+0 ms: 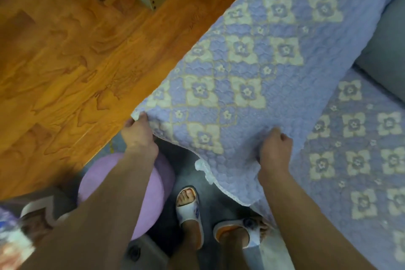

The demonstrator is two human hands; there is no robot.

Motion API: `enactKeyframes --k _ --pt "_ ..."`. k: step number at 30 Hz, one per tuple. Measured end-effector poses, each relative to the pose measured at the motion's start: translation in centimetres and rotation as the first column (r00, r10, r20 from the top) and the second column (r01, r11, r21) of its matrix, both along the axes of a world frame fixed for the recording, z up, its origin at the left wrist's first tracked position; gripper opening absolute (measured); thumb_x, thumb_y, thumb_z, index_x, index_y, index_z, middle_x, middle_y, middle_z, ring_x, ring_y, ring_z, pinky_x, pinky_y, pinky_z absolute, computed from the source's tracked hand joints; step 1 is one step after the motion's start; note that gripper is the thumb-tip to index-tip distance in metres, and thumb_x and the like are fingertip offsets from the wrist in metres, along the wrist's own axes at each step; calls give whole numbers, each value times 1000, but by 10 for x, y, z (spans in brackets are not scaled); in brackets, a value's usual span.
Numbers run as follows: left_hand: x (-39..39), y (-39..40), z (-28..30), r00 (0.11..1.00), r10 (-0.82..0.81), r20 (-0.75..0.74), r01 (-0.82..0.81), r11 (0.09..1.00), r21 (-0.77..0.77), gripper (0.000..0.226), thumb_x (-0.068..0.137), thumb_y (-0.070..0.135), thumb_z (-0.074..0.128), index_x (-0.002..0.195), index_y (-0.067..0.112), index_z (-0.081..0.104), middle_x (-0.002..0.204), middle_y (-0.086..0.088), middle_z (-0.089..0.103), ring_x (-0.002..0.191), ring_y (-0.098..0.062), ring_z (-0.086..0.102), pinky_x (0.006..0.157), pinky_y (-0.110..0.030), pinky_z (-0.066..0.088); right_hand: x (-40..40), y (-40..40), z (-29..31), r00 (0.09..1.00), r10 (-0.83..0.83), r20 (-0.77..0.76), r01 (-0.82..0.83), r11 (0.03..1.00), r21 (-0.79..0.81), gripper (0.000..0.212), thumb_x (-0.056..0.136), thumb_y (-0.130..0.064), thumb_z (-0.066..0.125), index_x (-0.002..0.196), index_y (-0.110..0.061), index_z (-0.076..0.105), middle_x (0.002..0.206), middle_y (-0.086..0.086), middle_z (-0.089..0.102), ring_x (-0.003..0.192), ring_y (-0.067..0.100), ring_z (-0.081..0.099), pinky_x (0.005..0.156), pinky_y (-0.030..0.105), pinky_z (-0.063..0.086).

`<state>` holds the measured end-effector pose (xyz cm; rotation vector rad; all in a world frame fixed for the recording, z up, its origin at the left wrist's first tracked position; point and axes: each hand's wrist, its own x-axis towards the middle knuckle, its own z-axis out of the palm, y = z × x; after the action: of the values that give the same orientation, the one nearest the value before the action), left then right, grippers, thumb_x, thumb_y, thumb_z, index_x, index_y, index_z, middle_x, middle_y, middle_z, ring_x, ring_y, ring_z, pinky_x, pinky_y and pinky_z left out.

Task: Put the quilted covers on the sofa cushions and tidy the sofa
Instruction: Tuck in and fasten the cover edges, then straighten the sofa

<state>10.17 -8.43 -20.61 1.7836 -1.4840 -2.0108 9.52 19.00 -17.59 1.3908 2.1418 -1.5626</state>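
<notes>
- The lilac quilted cover [252, 76] with cream flower patches hangs stretched between 2 hands, over the sofa's front edge.
- The left hand [139, 132] pinches its near corner; the right hand [275, 149] grips its near edge in curled fingers.
- A second cover [361, 155] lies on the seat beside a grey cushion [385, 61].
- A purple stool [122, 190] stands on the floor below.

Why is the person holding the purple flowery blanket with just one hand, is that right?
Not quite. The head view shows both hands on the purple flowery blanket: the left hand grips its corner and the right hand grips its edge. The rest is right: it is purple with flowers.
</notes>
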Motion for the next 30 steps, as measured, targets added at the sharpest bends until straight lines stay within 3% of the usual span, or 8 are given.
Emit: enactKeyframes --k 5,9,14,19,23,26,28,30 --pt "29 -8 2 984 170 -58 -172 984 -41 18 97 4 48 110 17 52 85 -5 59 64 -13 55 57 -25 43 -35 17 3 989 -139 56 148 966 -213 53 100 -61 34 114 -19 63 113 3 62 92 20 59 81 37 51" --pt "84 33 -5 966 -200 162 170 969 182 22 92 -5 53 106 10 62 79 -11 59 64 -19 56 63 -30 46 -40 13 10 972 -226 60 223 815 -535 58 96 -67 36 94 -21 71 93 5 73 84 23 69 82 39 55" --pt "123 133 15 621 -781 62 653 560 509 16 90 3 61 101 15 62 83 -7 66 65 -17 65 65 -30 50 -28 43 -17 969 -184 162 245 702 -669 73 93 -73 33 125 -15 63 118 14 68 99 33 67 89 56 53" --pt "135 241 21 16 -997 71 990 6 -141 39 96 33 48 136 31 48 139 10 51 129 -10 46 111 -29 37 -53 74 -38 994 -94 58 105 651 -752 69 95 -65 44 139 -14 57 134 11 63 122 30 60 104 48 47" --pt "121 281 -30 88 -949 302 944 -17 -329 71 95 50 36 158 25 15 163 -9 20 150 -32 17 122 -49 20 -42 87 -40 975 221 -7 -151 640 -753 43 104 -46 42 126 -16 63 126 8 65 110 22 62 94 36 48" --pt "97 279 -63 215 -702 679 959 22 -281 63 97 55 33 155 30 25 155 -14 32 140 -43 34 113 -58 27 -41 135 -50 668 732 -136 -744 662 -90 25 100 -15 51 119 -12 67 126 5 60 112 17 51 96 26 40" --pt "91 258 -62 260 -562 785 965 173 -195 57 102 52 28 143 20 50 140 -22 52 128 -45 48 108 -58 34 -42 174 -67 248 969 -14 -862 227 453 43 94 -12 55 137 -19 57 147 1 44 133 21 36 111 31 30" --pt "92 242 -57 295 -477 828 954 101 -282 53 103 40 29 123 8 66 117 -26 65 110 -47 61 92 -60 48 -54 199 -80 41 984 175 -817 -68 573 54 94 -27 52 147 -28 44 159 1 27 145 29 19 118 43 22"
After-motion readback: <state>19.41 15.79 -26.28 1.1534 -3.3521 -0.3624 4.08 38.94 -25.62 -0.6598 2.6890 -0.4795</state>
